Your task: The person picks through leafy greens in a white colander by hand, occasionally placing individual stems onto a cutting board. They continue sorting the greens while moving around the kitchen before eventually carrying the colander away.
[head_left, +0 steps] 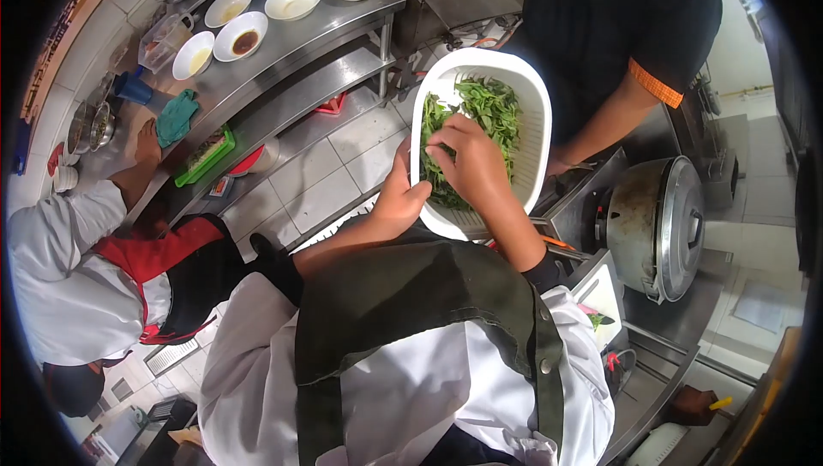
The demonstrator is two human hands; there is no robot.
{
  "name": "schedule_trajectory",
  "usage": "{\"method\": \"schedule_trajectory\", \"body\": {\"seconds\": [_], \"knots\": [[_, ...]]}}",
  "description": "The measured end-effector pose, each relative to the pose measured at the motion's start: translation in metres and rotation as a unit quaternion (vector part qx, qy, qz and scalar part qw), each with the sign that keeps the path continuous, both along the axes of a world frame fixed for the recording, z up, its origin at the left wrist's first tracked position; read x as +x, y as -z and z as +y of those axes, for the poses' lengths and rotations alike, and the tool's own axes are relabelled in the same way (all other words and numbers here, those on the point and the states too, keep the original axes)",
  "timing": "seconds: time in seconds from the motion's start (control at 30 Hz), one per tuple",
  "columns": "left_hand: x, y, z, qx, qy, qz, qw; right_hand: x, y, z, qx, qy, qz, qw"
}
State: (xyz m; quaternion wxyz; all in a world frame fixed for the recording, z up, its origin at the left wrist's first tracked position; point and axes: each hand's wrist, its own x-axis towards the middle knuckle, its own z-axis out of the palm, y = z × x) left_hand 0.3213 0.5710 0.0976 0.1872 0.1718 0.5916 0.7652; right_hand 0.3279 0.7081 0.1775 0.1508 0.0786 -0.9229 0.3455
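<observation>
A white plastic colander (540, 136) with a slotted wall hangs in front of me, tilted so that its inside faces up. Leafy green herbs (493, 110) lie in it, some stems showing between the leaves. My left hand (401, 196) grips the near left rim, thumb over the edge and fingers behind the wall. My right hand (469, 157) reaches over the near wall, its fingers closed in a pinch among the leaves. The fingertips partly hide what they hold.
A person in a black shirt (626, 20) stands across from me. At left, another person in white (69, 234) leans on a steel counter (300, 46) bearing several white bowls (294, 0). A large lidded pot (643, 222) stands at right. Tiled floor (321, 192) lies below.
</observation>
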Motion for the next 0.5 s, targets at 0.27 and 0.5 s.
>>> {"method": "schedule_trajectory", "body": {"seconds": [0.27, 0.5], "knots": [[0.007, -0.007, 0.004, 0.016, -0.024, 0.005, 1.000, 0.005, -0.015, 0.059, -0.559, -0.049, -0.180, 0.808], [0.008, -0.013, 0.001, 0.000, -0.025, -0.024, 0.999, 0.016, -0.021, 0.067, -0.683, -0.119, -0.204, 0.692]]}}
